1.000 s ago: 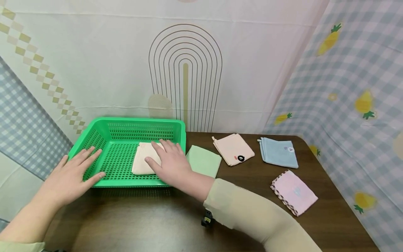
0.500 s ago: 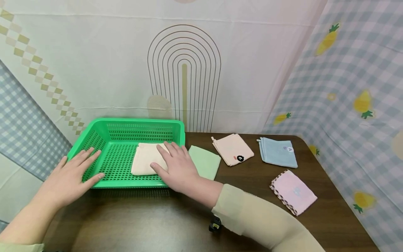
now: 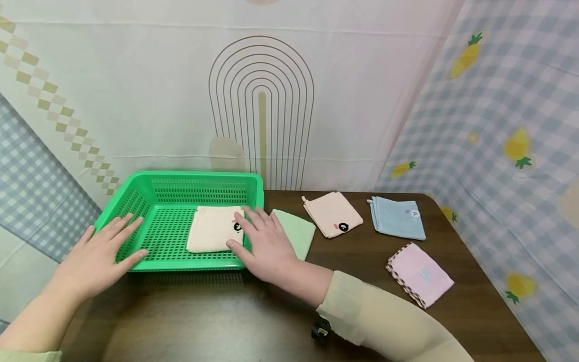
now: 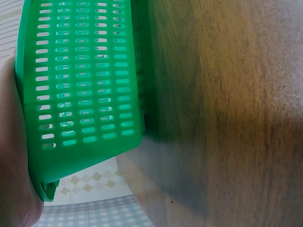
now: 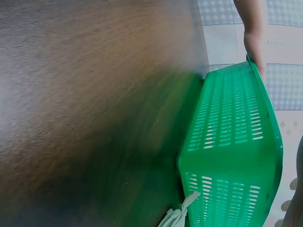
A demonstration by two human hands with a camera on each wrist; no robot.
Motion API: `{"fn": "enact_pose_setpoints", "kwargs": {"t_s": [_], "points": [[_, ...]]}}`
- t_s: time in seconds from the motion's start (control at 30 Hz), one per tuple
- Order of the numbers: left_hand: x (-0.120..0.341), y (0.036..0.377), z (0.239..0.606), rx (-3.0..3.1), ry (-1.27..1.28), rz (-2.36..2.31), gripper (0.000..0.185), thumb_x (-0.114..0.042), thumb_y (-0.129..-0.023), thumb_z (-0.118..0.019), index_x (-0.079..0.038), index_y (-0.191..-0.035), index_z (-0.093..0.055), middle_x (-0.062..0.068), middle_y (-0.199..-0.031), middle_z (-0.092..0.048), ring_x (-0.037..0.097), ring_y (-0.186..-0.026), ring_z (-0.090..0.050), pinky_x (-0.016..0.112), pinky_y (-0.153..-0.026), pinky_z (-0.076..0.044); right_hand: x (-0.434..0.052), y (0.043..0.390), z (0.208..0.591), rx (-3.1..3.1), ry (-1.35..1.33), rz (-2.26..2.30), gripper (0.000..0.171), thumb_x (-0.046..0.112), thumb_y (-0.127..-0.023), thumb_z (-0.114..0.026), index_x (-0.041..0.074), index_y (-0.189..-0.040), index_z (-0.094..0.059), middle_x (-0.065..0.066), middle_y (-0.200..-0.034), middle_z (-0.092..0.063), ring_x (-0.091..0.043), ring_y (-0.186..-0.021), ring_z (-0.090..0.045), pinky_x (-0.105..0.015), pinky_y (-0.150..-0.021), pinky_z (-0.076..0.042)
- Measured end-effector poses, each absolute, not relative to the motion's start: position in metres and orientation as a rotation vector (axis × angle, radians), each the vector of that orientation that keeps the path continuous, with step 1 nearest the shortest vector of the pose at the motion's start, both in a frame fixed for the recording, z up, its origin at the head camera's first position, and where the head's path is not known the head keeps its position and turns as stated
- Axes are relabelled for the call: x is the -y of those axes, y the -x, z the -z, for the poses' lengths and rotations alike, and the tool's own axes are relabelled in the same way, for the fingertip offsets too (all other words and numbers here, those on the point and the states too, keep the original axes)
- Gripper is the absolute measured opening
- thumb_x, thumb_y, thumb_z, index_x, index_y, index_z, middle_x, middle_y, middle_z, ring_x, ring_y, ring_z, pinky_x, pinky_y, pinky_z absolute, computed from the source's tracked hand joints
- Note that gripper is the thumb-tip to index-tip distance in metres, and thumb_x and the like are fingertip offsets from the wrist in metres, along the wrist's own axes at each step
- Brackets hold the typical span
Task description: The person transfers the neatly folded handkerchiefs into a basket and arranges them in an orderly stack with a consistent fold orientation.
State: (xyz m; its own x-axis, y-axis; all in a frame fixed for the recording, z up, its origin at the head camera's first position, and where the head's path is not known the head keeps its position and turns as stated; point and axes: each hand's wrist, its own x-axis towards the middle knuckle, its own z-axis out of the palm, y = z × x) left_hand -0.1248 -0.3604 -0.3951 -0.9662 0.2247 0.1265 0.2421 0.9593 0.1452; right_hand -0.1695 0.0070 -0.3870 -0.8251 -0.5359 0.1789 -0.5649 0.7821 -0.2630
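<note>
A green plastic basket (image 3: 181, 264) with slotted walls stands on the left of the table, and a folded cream towel (image 3: 212, 232) with a black embroidered mark lies inside its right half. My left hand (image 3: 97, 256) rests on the basket's front left corner, fingers straight and spread. Over the basket's right end is my right hand (image 3: 271, 251), its fingers extended and the thumb near the cream towel's edge. Beneath and beyond that hand, a folded pale green towel (image 3: 298, 229) lies beside the basket, partly hidden. The left wrist view shows the basket's outer wall (image 4: 85, 163) close up.
To the right lie a folded pale pink towel (image 3: 332, 211), a folded blue towel (image 3: 395, 218) and a pink towel with a checked border (image 3: 421, 274). A patterned cloth (image 3: 362, 100) hangs behind the dark wooden table (image 3: 203, 317).
My right hand has slid right, off the cream towel toward the basket's right rim, uncovering the towel's black mark. My left hand has stayed on the basket corner.
</note>
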Motion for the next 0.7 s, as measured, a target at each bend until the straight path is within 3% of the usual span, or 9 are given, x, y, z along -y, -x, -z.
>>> {"fn": "enact_pose_setpoints", "kwargs": {"t_s": [0.7], "points": [[0.36,0.125,0.396,2.992,0.394,0.22,0.083,-0.052,-0.097,-0.056,-0.021,-0.161,-0.013,0.018,-0.163,-0.017,0.046,-0.146,-0.02,0.052,-0.115,0.02,-0.046,0.162,0.4,2.831,-0.891,-0.556,0.069,0.062,-0.102,-0.028,0.021,-0.158,-0.03,-0.005,-0.162,-0.027,-0.03,-0.151,-0.018,-0.052,-0.121,-0.012]]}}
